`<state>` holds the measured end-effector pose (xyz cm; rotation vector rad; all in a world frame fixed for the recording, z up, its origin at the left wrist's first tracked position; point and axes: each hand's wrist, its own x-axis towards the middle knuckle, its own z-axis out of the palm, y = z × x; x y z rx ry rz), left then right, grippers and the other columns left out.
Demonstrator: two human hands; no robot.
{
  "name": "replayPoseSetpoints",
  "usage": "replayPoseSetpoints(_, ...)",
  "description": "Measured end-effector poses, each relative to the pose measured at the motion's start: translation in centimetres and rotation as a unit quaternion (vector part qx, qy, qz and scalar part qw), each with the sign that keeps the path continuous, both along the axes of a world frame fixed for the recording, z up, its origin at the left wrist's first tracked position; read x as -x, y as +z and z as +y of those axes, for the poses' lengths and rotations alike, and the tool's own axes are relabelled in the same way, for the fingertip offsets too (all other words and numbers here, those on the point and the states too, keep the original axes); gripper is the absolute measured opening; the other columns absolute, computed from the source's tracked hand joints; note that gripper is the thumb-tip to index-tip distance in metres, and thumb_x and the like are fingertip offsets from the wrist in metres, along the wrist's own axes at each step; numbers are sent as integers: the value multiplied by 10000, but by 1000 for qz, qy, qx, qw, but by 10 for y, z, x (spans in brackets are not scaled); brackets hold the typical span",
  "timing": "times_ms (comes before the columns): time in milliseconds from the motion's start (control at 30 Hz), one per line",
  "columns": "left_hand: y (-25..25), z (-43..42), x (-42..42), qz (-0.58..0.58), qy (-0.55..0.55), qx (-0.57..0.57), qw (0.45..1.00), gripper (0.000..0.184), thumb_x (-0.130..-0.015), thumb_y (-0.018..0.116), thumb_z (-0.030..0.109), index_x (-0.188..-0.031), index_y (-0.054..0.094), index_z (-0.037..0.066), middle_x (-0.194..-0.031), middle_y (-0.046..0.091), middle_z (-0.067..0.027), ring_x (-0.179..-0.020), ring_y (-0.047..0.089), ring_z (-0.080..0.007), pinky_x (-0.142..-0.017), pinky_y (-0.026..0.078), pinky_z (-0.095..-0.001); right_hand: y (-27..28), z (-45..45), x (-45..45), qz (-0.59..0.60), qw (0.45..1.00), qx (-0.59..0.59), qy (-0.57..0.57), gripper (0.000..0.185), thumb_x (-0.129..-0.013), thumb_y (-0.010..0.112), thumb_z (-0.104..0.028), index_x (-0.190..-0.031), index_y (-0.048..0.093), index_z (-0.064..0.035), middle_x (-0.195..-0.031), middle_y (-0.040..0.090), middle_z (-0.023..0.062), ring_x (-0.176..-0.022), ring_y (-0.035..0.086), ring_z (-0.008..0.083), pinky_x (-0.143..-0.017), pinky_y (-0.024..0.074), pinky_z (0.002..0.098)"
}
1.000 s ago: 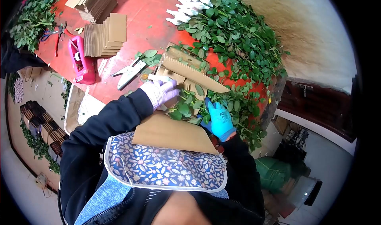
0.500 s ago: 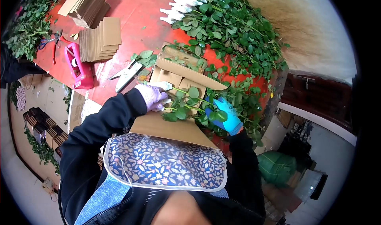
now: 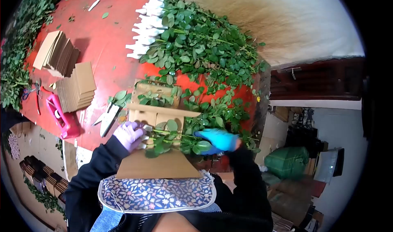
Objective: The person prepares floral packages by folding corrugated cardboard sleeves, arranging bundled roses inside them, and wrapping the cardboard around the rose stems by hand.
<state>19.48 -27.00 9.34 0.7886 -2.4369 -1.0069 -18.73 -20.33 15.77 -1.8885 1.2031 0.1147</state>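
Two white-wrapped heads (image 3: 146, 133) are gripped by my left hand (image 3: 129, 135), in a pale purple glove, with their green leafy stems (image 3: 163, 138) running to the right. Around those stems, farther along, my right hand (image 3: 217, 140) in a blue glove is closed. The stems lie over an open brown cardboard wrap (image 3: 159, 165), whose near flap rests against the floral apron (image 3: 159, 194). Its far flap (image 3: 163, 110) stands up beyond the stems, in front of a wooden box (image 3: 157, 90) holding leaves.
Many wrapped stems (image 3: 196, 39) are piled at the back. On the left of the red table (image 3: 106, 39) are cardboard stacks (image 3: 75, 86), a pink tape dispenser (image 3: 63, 117), a white stapler (image 3: 108, 119) and pliers (image 3: 38, 95). A green bundle (image 3: 286, 162) sits at right.
The view has shifted, bringing more of the table's back into sight. My left hand has pulled slightly left with the wrapped heads, and the leafy stems now lie straighter between my hands.
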Motion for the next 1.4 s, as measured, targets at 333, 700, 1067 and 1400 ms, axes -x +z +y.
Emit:
replayPoseSetpoints(333,7,0,3,-4,22,-49,999,521,-701,708,98,-1209,595,121,-1001,580,-126,-878,604,-339,-747,515,-418,-27,-332,-22,247,837,487,-18,179,-820,617,-184,-980,665,-117,-942,642,122,-894,618,324,-734,479,458)
replayPoseSetpoints(700,-11,-3,-1,-31,1,-73,997,579,-738,715,217,-1285,547,132,-1004,553,-138,-891,604,-332,-747,514,-427,-61,-358,-43,402,880,250,-29,355,-753,695,-216,-1106,678,-186,-1231,547,144,-1159,528,330,-957,450,458)
replayPoseSetpoints(1067,2,1,-2,-93,13,-64,994,475,-780,677,192,-1240,569,142,-941,521,-124,-810,603,-321,-672,512,-413,45,-311,71,-18,682,668,-297,259,-927,513,-80,-1150,620,-4,-1083,640,159,-995,606,279,-886,486,386)
replayPoseSetpoints(1400,-85,29,-4,-51,54,-155,985,516,-874,619,152,-1370,494,217,-1019,696,-106,-824,690,-227,-701,561,-331,132,-91,-102,165,901,367,160,263,-803,602,-129,-1064,614,-98,-875,631,91,-798,612,284,-711,482,410)
